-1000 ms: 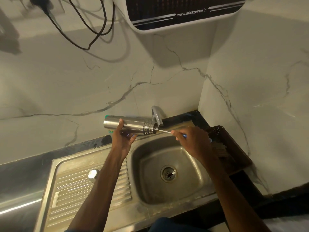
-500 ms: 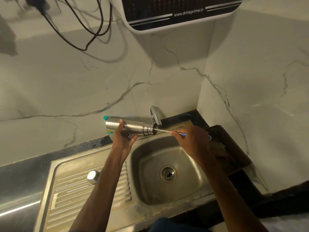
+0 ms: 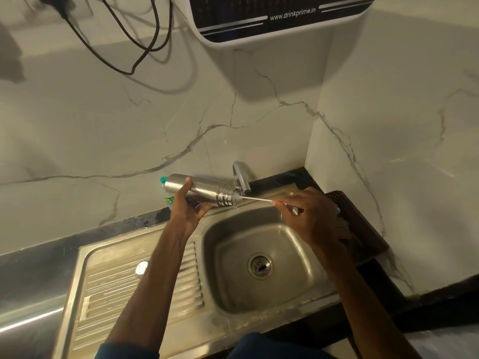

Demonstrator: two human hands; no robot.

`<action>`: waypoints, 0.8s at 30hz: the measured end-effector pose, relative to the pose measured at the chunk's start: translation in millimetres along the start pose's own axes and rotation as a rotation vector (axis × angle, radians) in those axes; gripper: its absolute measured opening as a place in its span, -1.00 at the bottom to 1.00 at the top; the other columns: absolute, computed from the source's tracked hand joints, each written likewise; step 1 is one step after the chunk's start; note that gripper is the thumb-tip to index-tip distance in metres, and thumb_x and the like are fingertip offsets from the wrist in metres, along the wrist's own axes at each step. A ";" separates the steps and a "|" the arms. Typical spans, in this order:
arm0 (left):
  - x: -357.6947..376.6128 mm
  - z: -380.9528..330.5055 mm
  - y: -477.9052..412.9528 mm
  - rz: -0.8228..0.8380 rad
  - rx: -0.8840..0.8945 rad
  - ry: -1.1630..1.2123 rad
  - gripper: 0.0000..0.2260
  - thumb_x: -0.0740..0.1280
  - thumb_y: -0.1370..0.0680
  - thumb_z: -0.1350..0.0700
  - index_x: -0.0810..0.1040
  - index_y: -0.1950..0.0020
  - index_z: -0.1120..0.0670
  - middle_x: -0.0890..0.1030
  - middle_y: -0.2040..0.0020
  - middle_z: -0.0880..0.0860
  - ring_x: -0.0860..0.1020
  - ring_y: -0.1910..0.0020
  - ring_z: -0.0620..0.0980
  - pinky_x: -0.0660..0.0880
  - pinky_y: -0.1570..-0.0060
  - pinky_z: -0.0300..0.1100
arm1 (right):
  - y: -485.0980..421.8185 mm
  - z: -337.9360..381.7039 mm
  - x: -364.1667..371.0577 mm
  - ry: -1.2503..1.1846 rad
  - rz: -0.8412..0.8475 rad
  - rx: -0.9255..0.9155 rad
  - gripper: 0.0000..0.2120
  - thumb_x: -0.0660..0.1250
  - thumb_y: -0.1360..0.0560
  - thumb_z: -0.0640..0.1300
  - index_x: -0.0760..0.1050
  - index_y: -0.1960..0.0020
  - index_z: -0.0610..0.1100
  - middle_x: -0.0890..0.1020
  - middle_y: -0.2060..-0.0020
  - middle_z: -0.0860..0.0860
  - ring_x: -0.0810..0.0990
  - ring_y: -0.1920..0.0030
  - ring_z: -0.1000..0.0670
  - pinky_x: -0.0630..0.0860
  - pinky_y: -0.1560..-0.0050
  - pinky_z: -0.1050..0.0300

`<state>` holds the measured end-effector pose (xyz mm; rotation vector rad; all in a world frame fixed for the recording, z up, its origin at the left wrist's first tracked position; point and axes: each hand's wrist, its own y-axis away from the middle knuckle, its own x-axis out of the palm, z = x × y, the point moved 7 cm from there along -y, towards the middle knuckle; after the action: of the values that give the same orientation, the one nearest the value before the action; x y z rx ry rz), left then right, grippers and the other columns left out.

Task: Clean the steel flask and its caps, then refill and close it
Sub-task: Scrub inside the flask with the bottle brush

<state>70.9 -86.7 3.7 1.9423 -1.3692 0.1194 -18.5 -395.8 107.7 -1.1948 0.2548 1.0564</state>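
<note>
My left hand grips the steel flask from below and holds it on its side above the sink's back edge, threaded mouth pointing right under the tap. A bottle brush runs into that mouth; its thin wire stem shows between flask and fingers. My right hand grips the brush handle, over the right side of the basin. One round steel cap lies on the ribbed drainboard to the left.
The steel sink has a drain in its middle. A tap stands at the back. A green-capped soap bottle stands behind the flask. A dark tray sits right. A water purifier and cables hang above.
The brush has slid a little out of the flask mouth as my right hand drew back to the right. The flask has stayed in place.
</note>
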 end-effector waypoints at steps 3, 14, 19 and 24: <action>1.6 3.7 1.8 -0.010 -0.012 0.008 -0.40 0.51 -0.53 -0.07 0.43 -0.46 0.16 0.63 -0.29 0.22 0.66 -0.20 0.19 0.66 -0.12 0.08 | 1.6 0.9 2.5 -0.001 0.001 0.009 -0.87 0.55 -0.49 -0.05 0.74 0.06 -0.10 0.73 0.22 0.05 0.46 0.21 0.23 0.29 0.11 0.52; -5.6 -0.3 -4.1 -0.024 -0.011 -0.003 -0.39 0.51 -0.53 -0.08 0.42 -0.47 0.15 0.62 -0.30 0.22 0.64 -0.24 0.21 0.62 -0.22 0.11 | 5.1 0.4 -6.0 -0.067 0.002 0.031 -0.84 0.54 -0.50 -0.01 0.73 0.18 -0.09 0.70 0.34 0.09 0.47 0.36 0.27 0.28 0.20 0.56; 5.1 9.5 3.7 -0.005 -0.006 0.025 -0.43 0.50 -0.54 -0.07 0.44 -0.44 0.15 0.63 -0.28 0.22 0.65 -0.23 0.21 0.63 -0.21 0.12 | 2.9 9.9 14.6 -0.029 0.109 0.118 -0.67 0.43 -0.58 0.08 0.62 0.29 -0.07 0.51 0.46 0.18 0.40 0.51 0.25 0.33 0.36 0.39; -0.1 -1.0 0.8 0.013 0.016 0.013 -0.40 0.51 -0.53 -0.09 0.45 -0.47 0.15 0.65 -0.28 0.21 0.67 -0.20 0.18 0.65 -0.17 0.10 | 4.7 -8.7 8.6 -0.074 0.165 0.131 -0.64 0.39 -0.58 0.17 0.66 0.25 -0.03 0.61 0.43 0.17 0.51 0.45 0.23 0.35 0.34 0.35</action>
<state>70.5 -86.1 4.8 1.9427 -1.3767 0.1491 -14.6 -398.7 95.5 -1.0279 0.3640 1.2062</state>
